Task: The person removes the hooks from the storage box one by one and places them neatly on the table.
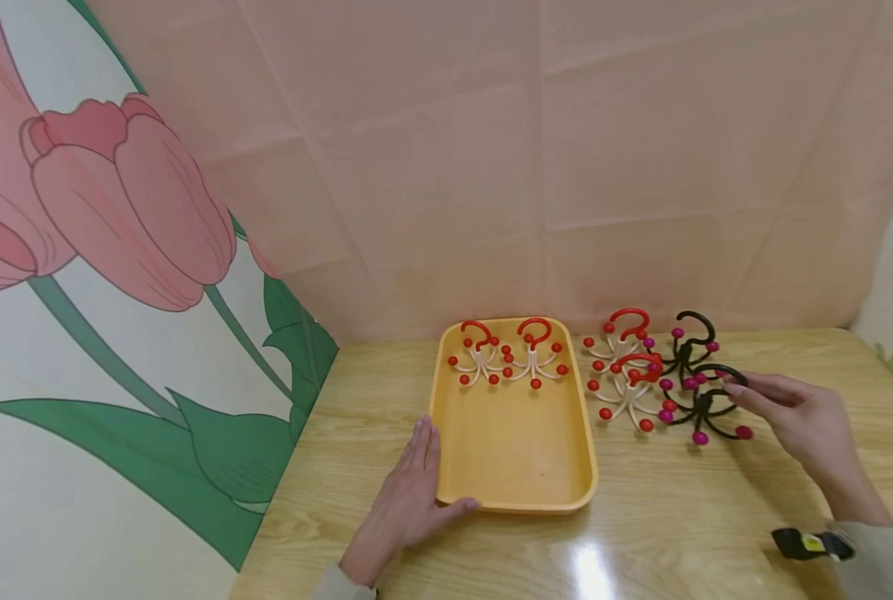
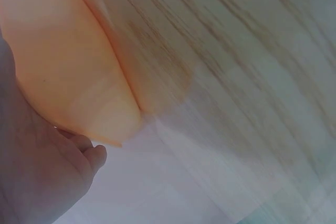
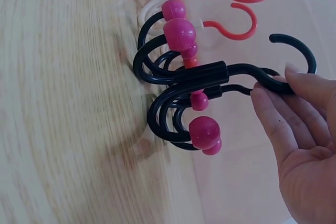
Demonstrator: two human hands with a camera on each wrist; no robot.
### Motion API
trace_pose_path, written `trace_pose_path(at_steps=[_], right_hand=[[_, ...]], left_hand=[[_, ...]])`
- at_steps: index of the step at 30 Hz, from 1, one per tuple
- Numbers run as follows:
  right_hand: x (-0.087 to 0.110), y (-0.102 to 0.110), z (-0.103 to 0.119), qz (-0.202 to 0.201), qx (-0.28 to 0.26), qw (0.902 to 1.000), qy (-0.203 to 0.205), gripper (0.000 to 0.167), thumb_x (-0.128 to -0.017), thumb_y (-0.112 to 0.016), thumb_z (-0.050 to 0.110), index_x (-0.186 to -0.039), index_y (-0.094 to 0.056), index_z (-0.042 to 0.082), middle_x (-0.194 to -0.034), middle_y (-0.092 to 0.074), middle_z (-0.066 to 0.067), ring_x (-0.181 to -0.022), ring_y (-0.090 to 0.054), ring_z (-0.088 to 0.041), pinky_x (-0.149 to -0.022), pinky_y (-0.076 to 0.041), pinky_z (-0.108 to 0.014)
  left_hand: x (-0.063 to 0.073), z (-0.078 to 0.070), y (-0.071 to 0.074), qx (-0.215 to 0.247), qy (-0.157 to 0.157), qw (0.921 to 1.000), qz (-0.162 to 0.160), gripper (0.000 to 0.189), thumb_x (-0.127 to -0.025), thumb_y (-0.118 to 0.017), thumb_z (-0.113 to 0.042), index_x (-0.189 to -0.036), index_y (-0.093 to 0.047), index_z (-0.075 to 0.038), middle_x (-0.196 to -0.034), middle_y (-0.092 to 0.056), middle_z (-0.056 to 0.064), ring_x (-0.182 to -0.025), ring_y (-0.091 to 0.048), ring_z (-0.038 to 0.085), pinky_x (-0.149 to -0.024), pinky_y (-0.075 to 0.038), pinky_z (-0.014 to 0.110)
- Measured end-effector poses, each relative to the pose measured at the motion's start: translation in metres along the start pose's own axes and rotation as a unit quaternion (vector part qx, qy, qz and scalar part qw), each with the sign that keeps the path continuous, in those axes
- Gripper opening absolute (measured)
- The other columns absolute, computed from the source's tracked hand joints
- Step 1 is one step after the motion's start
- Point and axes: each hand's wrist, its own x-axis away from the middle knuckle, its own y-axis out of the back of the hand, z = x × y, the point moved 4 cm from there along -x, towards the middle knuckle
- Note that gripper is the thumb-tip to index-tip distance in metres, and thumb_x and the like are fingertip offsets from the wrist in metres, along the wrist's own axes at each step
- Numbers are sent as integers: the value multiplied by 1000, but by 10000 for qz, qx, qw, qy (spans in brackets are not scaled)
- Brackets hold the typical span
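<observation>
My right hand (image 1: 810, 417) pinches the curved top of a black multi-arm hanger hook (image 1: 704, 406) with pink balls on its arm tips. In the right wrist view, thumb and fingers meet on that hook's neck. Just behind it stands another black hanger hook (image 1: 685, 357). Left of these, two white hanger hooks with red tops and red balls (image 1: 631, 396) stand close together, arms overlapping. The yellow tray (image 1: 506, 454) carries two more red-and-white hanger hooks (image 1: 533, 360) at its far end. My left hand (image 1: 409, 500) rests straight fingers along the tray's left side, thumb at its front edge.
Everything stands on a wood-grain table (image 1: 641, 517). A pinkish cloth (image 1: 431, 183) hangs behind the table's far edge. On the left is a wall panel printed with tulips (image 1: 132, 208). A black strap (image 1: 810, 544) sits at the right cuff.
</observation>
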Motion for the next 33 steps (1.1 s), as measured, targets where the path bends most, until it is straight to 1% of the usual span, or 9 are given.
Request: trace_pose_path(at_steps=[4, 11, 14, 17, 21, 25, 28, 29, 33], right_hand=[[2, 1, 0, -40, -24, 10000, 37, 55, -95, -78, 43, -133, -72, 4, -88, -61, 51, -80, -58, 26, -61, -50, -8], [3, 1, 2, -128, 63, 9999, 14, 58, -94, -78, 45, -133, -71, 3, -87, -60, 52, -79, -58, 26, -60, -50, -9], [4, 1, 7, -175, 125, 9997, 148, 57, -95, -77, 44, -134, -70, 3, -89, -59, 53, -80, -58, 27, -60, -50, -8], [7, 1, 17, -238, 78, 9992, 298, 54, -97, -76, 43, -137, -70, 8, -96, -58, 53, -82, -59, 28, -61, -51, -7], [12, 2, 43, -471, -62, 9976, 495, 51, -97, -76, 41, -137, -71, 11, -102, -58, 52, -85, -60, 29, -63, -51, -5], [18, 0, 76, -664, -189, 9952, 687, 45, -96, -78, 37, -133, -73, 11, -102, -61, 50, -89, -59, 30, -64, -49, -4], [18, -6, 101, -681, -339, 9935, 842, 41, -96, -78, 33, -129, -75, 10, -100, -66, 46, -88, -62, 26, -63, -49, -5], [17, -9, 110, -684, -388, 9922, 966, 39, -96, -78, 32, -128, -75, 9, -100, -68, 44, -89, -64, 23, -64, -50, -5], [12, -22, 145, -665, -558, 9866, 1383, 34, -97, -78, 28, -123, -77, 7, -100, -71, 38, -89, -68, 15, -72, -51, -3]], left_hand=[[0, 0, -1, 53, -22, 10000, -1, 127, -87, -46, -92, -169, -4, -4, -179, 7, 14, -167, 3, 28, -134, -23, 51], [0, -1, -2, 131, 1, 9999, 58, 127, -87, -46, -92, -169, -3, -6, -178, 10, 11, -167, 6, 26, -135, -22, 49], [1, -3, -2, 132, -6, 9999, 59, 126, -87, -46, -91, -169, -4, -6, -178, 9, 12, -167, 5, 26, -134, -22, 49], [1, -3, -2, 137, 4, 9999, 76, 126, -87, -46, -91, -169, -3, -6, -178, 10, 11, -167, 5, 26, -135, -22, 48], [2, -4, -2, 149, 0, 9999, 78, 126, -87, -46, -91, -169, -3, -6, -178, 10, 11, -167, 6, 26, -134, -23, 48], [2, -3, -2, 163, -9, 9999, 54, 126, -87, -46, -91, -169, -2, -6, -179, 10, 12, -167, 5, 26, -134, -24, 49], [2, -2, -2, 128, -32, 9999, 25, 127, -87, -46, -91, -169, -2, -5, -178, 10, 12, -167, 4, 27, -134, -23, 49], [2, -2, -2, 119, -35, 9999, 7, 126, -87, -46, -91, -169, -2, -5, -178, 10, 12, -167, 4, 27, -134, -23, 49], [1, -1, 1, 65, -98, 9999, -110, 126, -88, -48, -90, -169, -3, -4, -179, 7, 14, -167, 2, 28, -134, -23, 49]])
